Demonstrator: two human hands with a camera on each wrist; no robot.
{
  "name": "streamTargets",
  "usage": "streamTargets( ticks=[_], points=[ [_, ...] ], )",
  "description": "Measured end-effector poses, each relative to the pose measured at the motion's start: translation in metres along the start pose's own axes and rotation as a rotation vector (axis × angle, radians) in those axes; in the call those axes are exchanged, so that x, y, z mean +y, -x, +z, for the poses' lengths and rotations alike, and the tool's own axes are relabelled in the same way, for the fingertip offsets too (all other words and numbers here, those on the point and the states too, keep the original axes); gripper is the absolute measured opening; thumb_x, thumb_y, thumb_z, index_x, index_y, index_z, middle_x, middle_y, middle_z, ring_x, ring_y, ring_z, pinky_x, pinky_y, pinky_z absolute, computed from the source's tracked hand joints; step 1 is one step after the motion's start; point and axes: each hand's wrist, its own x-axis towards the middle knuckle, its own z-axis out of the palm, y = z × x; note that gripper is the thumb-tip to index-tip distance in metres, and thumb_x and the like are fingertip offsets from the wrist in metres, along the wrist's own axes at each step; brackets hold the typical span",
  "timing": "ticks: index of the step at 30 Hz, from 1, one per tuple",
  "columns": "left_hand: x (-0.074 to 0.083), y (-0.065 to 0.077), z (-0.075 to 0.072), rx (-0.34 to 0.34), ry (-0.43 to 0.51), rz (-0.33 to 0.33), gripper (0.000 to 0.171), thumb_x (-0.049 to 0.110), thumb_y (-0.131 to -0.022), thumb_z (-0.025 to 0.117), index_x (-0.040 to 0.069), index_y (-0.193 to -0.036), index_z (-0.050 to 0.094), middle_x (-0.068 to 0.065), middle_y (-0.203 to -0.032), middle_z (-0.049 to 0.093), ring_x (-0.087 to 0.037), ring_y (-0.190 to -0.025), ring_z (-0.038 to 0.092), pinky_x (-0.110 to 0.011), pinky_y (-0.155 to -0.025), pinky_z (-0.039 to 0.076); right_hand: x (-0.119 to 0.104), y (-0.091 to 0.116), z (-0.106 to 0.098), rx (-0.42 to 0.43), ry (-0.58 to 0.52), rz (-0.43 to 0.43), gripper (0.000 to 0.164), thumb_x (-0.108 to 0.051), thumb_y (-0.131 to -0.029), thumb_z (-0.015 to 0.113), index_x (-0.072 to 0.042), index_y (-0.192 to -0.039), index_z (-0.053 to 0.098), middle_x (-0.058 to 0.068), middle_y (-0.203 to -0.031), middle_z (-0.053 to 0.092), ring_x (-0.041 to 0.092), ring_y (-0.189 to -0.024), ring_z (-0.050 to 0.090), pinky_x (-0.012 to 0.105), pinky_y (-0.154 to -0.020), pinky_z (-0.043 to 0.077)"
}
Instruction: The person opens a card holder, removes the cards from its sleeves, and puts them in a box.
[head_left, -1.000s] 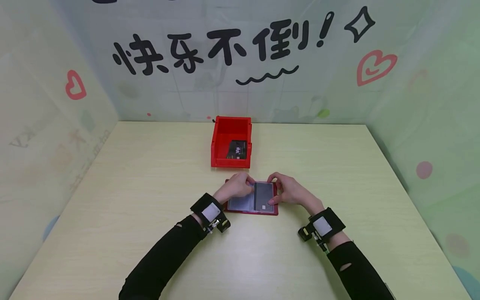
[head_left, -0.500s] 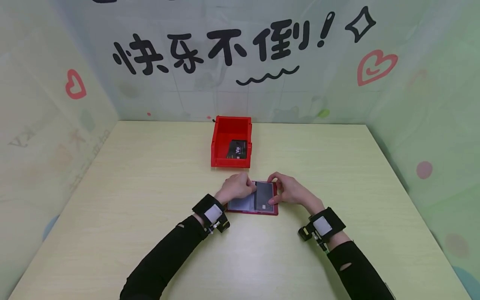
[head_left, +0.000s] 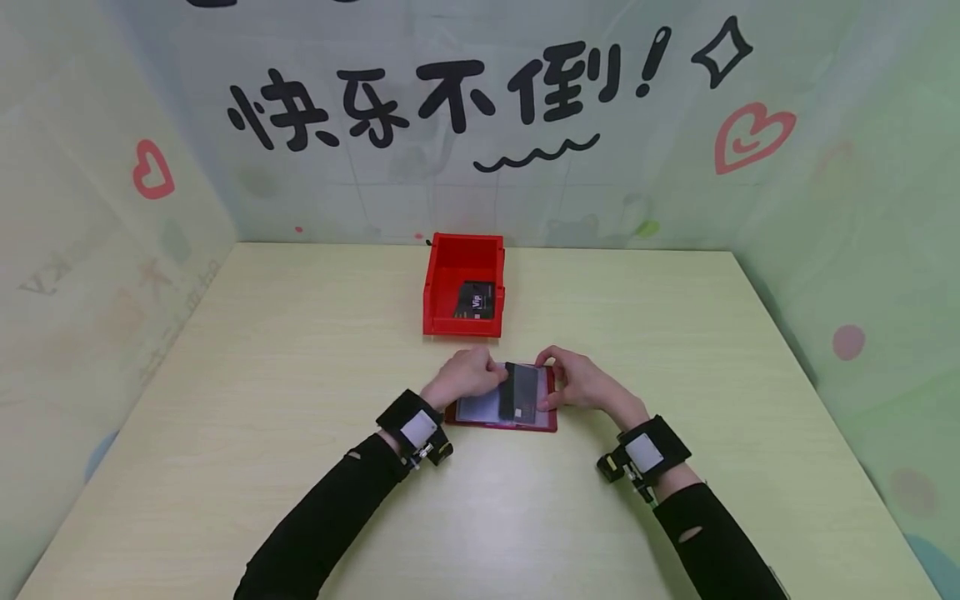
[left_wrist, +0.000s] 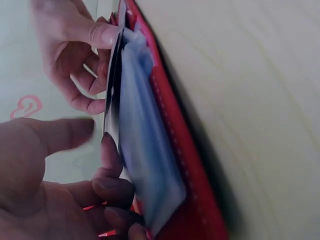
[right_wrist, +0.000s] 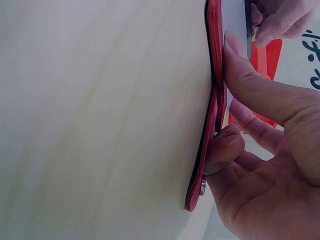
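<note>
A red card holder point(head_left: 551, 422) lies spread on the table, with clear plastic sleeves point(left_wrist: 145, 135) fanned up inside it. A dark card point(head_left: 507, 396) sticks out leftward from a sleeve. By its protruding edge is my left hand point(head_left: 468, 373). In the left wrist view, the index fingertip touches that edge, while the blurred thumb stands slightly apart from it. My right hand point(head_left: 577, 379) grips the right side of the card holder, its thumb point(right_wrist: 245, 70) on the sleeve side and fingers around the edge. The left fingertips are partly hidden in the head view.
Just behind the card holder stands a red bin point(head_left: 463, 327) with black cards point(head_left: 476, 300) inside, one printed "Vip". The pale wooden table point(head_left: 300, 350) reaches printed fabric walls at the back and sides. Each wrist carries a strapped camera point(head_left: 438, 450).
The dark card has slid to the left out of its sleeve, and my left hand has moved slightly left with it. My right hand has stayed in place on the card holder.
</note>
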Motion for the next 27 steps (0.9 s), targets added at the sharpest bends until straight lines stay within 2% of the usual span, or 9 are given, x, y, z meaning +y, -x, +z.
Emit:
streamTargets(
  ticks=[4, 7, 11, 15, 20, 27],
  points=[
    [-0.001, 0.001, 0.002, 0.007, -0.059, 0.054, 0.039, 0.038, -0.091, 0.073, 0.01, -0.064, 0.07, -0.001, -0.056, 0.054, -0.016, -0.064, 0.05, -0.026, -0.057, 0.029, 0.001, 0.0, 0.001, 0.005, 0.005, 0.003, 0.058, -0.015, -0.08, 0.086, -0.01, -0.128, 0.054, 0.01, -0.092, 0.053, 0.023, -0.09, 0.051, 0.03, -0.071, 0.039],
    [-0.001, 0.001, 0.002, 0.008, -0.074, 0.063, 0.039, 0.036, -0.09, 0.075, 0.01, -0.063, 0.067, -0.001, -0.056, 0.053, -0.016, -0.062, 0.048, -0.025, -0.056, 0.028, 0.0, 0.0, 0.001, 0.004, 0.008, 0.003, 0.057, -0.016, -0.08, 0.085, -0.011, -0.128, 0.054, 0.01, -0.092, 0.053, 0.022, -0.091, 0.051, 0.03, -0.072, 0.04],
    [-0.004, 0.001, -0.002, -0.004, -0.02, 0.046, 0.038, 0.029, -0.092, 0.073, 0.01, -0.063, 0.059, -0.001, -0.057, 0.048, -0.015, -0.06, 0.045, -0.024, -0.054, 0.028, 0.0, 0.001, 0.001, 0.003, 0.012, 0.004, 0.058, -0.015, -0.08, 0.085, -0.01, -0.128, 0.054, 0.01, -0.092, 0.053, 0.022, -0.09, 0.051, 0.03, -0.072, 0.04],
    [-0.009, 0.003, -0.009, -0.013, 0.065, 0.059, 0.033, 0.022, -0.094, 0.07, 0.008, -0.068, 0.058, -0.001, -0.061, 0.049, -0.015, -0.061, 0.045, -0.023, -0.054, 0.03, -0.001, 0.001, 0.001, 0.009, 0.027, 0.01, 0.059, -0.017, -0.079, 0.086, -0.009, -0.128, 0.054, 0.01, -0.091, 0.053, 0.022, -0.089, 0.051, 0.03, -0.071, 0.04],
    [-0.013, 0.006, -0.016, -0.011, 0.131, 0.081, 0.024, 0.016, -0.097, 0.065, 0.003, -0.077, 0.064, -0.003, -0.066, 0.052, -0.015, -0.063, 0.048, -0.022, -0.054, 0.034, -0.002, 0.002, 0.0, 0.012, 0.04, 0.009, 0.06, -0.018, -0.078, 0.087, -0.009, -0.128, 0.054, 0.01, -0.091, 0.053, 0.021, -0.088, 0.051, 0.03, -0.071, 0.04],
    [-0.016, 0.01, -0.021, 0.02, 0.169, 0.029, 0.021, 0.015, -0.099, 0.061, -0.003, -0.101, 0.069, -0.016, -0.095, 0.068, -0.021, -0.08, 0.061, -0.023, -0.063, 0.046, -0.001, 0.001, 0.002, 0.018, 0.04, -0.005, 0.06, -0.018, -0.077, 0.087, -0.008, -0.126, 0.055, 0.009, -0.089, 0.053, 0.021, -0.086, 0.05, 0.03, -0.07, 0.04]
  ],
)
